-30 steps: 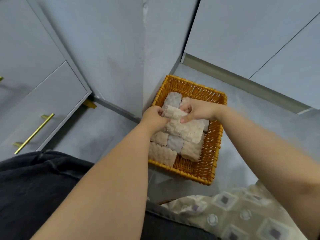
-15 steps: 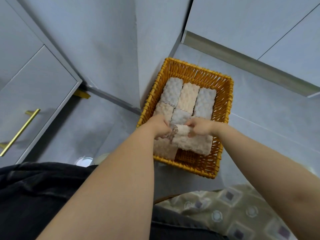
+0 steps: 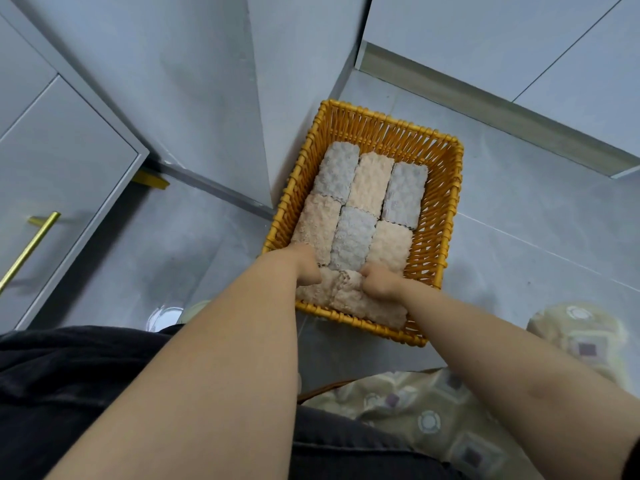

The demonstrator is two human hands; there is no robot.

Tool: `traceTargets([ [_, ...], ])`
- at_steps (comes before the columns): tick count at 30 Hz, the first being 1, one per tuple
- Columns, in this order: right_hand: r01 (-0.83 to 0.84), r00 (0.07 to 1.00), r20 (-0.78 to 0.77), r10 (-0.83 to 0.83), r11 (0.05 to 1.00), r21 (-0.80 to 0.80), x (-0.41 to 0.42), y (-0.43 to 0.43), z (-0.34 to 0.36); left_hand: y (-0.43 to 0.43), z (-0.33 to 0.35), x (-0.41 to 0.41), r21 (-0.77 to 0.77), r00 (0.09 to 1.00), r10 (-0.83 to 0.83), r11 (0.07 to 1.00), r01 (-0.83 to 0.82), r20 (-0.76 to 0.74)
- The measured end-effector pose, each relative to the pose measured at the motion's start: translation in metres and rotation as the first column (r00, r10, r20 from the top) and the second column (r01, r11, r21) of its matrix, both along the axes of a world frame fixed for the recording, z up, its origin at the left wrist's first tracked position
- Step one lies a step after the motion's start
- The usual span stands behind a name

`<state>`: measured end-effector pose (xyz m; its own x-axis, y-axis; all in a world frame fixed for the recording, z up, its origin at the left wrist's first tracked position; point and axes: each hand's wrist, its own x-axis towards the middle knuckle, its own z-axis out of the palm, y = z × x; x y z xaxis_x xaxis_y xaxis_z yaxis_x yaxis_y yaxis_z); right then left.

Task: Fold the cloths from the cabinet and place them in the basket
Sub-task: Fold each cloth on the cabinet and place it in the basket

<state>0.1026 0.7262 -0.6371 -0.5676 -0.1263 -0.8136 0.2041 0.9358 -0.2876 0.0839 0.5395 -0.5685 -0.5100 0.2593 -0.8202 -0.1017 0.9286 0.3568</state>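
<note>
One cloth (image 3: 349,301): long axis 9-to-3, 6 o'clock end of basket (image 3: 446,216).
Grip: left hand (image 3: 308,271), right hand (image 3: 379,280) clenching its 12 o'clock edge.

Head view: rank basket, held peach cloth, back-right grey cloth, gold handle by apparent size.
1. basket
2. peach cloth, nearer the camera
3. grey cloth and gold handle: not ranked; handle thin, cut off by the frame.
</note>
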Motion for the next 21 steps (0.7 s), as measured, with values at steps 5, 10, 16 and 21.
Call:
traceTargets([
  [5, -0.41, 0.861, -0.201, 0.467, 0.871, 0.27, 0.002, -0.005, 0.006, -0.007, 0.001, 0.007, -0.035, 0.97, -0.187, 0.98, 0.195, 0.156],
  [10, -0.477, 0.668, -0.554, 0.496, 0.858, 0.193, 0.004, 0.001, 0.01, -0.005, 0.005, 0.012, -0.099, 0.941, -0.298, 0.943, 0.316, 0.162],
  [16, -0.701, 0.519, -0.549, 0.655, 0.694, 0.164, 0.012, -0.001, 0.004, -0.001, 0.0, 0.011, -0.171, 0.915, -0.358, 0.905, 0.389, 0.184],
  [21, -0.72, 0.566, -0.442, 0.696, 0.678, 0.148, 0.014, 0.006, 0.001, -0.006, -0.007, 0.013, -0.172, 0.906, -0.401, 0.891, 0.421, 0.137],
])
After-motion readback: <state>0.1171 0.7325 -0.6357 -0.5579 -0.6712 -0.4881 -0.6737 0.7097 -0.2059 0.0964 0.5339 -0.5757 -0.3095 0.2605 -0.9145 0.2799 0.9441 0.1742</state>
